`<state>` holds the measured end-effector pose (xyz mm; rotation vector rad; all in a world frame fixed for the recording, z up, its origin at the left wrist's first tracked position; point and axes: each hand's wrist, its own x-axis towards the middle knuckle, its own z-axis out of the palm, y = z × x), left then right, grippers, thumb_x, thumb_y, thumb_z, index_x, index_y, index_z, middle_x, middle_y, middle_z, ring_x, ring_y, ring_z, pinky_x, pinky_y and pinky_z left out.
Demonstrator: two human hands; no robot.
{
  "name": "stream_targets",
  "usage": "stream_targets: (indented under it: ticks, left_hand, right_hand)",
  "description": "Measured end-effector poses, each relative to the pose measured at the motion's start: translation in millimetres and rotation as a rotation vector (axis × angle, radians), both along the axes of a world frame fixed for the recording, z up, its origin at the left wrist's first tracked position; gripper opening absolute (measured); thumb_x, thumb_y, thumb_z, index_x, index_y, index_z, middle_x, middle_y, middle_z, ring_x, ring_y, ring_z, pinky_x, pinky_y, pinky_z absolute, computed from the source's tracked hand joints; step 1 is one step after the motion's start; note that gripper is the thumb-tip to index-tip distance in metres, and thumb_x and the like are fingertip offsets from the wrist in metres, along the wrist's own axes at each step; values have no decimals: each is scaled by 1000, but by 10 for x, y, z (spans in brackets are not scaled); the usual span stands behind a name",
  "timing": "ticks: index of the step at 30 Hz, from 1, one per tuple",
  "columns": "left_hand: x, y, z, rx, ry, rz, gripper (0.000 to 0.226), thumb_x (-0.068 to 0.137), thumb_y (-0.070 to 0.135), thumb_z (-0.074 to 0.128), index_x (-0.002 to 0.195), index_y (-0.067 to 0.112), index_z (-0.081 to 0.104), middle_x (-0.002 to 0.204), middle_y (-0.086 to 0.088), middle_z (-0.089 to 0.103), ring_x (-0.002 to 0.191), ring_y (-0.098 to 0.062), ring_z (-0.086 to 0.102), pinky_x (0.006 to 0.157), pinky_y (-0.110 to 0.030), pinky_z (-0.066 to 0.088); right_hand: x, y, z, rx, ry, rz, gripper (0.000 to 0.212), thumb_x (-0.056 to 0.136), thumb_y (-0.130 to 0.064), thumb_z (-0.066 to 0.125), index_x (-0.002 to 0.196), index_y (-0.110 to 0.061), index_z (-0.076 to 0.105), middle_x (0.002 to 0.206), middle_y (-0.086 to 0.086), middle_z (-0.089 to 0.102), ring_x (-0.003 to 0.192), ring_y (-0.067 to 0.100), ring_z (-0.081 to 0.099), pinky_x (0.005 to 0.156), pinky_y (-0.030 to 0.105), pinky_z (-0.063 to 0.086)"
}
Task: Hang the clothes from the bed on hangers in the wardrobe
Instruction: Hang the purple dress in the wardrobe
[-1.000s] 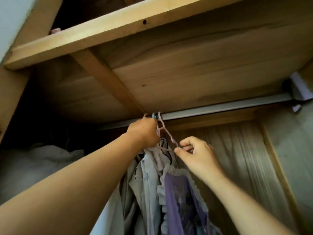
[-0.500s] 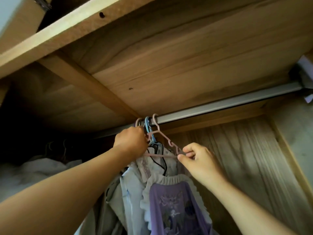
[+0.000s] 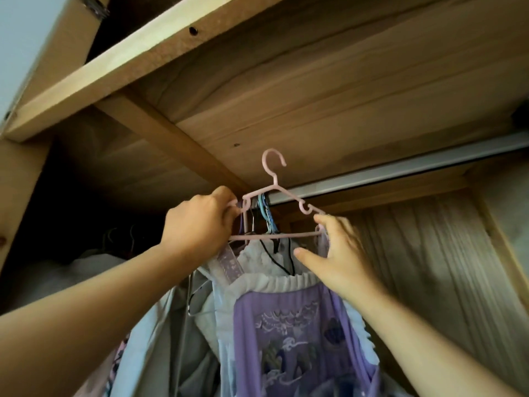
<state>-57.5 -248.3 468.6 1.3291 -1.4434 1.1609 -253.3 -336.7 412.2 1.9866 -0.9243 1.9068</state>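
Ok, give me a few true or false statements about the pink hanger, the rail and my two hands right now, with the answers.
1. The pink hanger has its hook over the metal rail. False: the hook is free, raised in front of the wooden board above the rail.
2. The left hand grips the hanger's left end. True.
3. The right hand hangs idle, away from the hanger. False: it is at the hanger's right end, fingers touching it.
4. A purple garment with a white ruffled top hangs below the hanger. True.
5. Other hangers already sit on the rail. True.
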Motion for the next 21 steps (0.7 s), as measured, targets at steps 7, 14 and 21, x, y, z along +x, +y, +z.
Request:
stream_targets:
  ticks: [7, 14, 21]
  left_hand:
    - [343, 539, -623, -75, 93, -134, 15, 92, 43, 47, 101, 34, 54, 77, 8, 57, 80, -26, 58, 61, -33, 41]
    - [825, 1082, -1513, 12, 126, -233, 10, 90, 53, 41, 93, 44, 45, 69, 15, 61, 63, -6, 59, 55, -36, 48]
    - [1413, 1917, -2623, 168, 321, -169, 24, 79, 64, 33, 97, 54, 44, 86, 39, 54, 70, 9, 54, 53, -16, 42]
  right_hand:
    - [15, 240, -204, -132, 133, -96, 99, 56, -69, 68, 139, -26, 38, 138, -4, 44, 130, 20, 35, 107, 42, 23]
    - [306, 479, -717, 19, 269, 249, 72, 54, -75, 67, 117, -45, 50, 103, -23, 59, 97, -2, 55, 81, 12, 41]
    - [912, 1189, -1575, 62, 530, 430, 58, 53, -79, 62, 96, -39, 59, 99, -21, 59, 87, -9, 54, 71, 3, 37]
